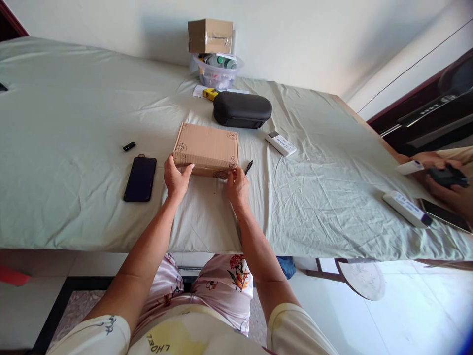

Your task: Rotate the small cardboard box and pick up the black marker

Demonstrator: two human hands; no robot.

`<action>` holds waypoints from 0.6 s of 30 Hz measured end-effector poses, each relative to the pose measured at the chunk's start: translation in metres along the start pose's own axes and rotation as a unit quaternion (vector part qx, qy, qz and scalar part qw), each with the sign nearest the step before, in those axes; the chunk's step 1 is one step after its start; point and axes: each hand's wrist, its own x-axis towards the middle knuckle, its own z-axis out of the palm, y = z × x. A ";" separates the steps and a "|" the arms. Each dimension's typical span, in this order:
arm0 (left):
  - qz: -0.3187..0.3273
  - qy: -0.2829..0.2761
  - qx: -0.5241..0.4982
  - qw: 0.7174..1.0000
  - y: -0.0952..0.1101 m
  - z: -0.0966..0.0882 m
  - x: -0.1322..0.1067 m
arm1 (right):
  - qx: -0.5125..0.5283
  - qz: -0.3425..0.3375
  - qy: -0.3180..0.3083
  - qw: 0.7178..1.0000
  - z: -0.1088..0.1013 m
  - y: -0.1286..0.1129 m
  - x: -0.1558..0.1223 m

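Note:
A closed brown cardboard box with black printed marks at its corners rests on the cloth-covered table. My left hand grips its near left corner, thumb on the front side and the other fingers around the left edge. At the near right corner my right hand is closed on the box, with some fingertips hidden behind the thumb. Just beyond the right hand lies a black pen. A dark phone lies to the left of my left hand.
Behind the box are a black case, a yellow tape measure and a plastic basket under another carton. A white device lies right, a small black object left. Another person's hands hold something dark at far right.

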 end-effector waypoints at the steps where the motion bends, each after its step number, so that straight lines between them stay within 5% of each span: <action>1: -0.001 -0.001 -0.002 1.000 0.001 0.000 0.000 | -0.009 0.006 -0.013 1.000 0.000 0.000 -0.001; 6: -0.029 -0.024 -0.031 0.999 0.005 -0.005 0.002 | -0.017 0.030 -0.046 0.998 0.001 -0.002 -0.003; 13: 0.028 0.008 -0.074 0.997 0.017 -0.011 0.001 | 0.074 0.017 0.053 0.996 -0.006 -0.004 0.005; 18: 0.045 -0.055 -0.089 0.993 0.025 -0.010 -0.006 | 0.076 -0.020 0.061 0.995 -0.008 -0.012 0.003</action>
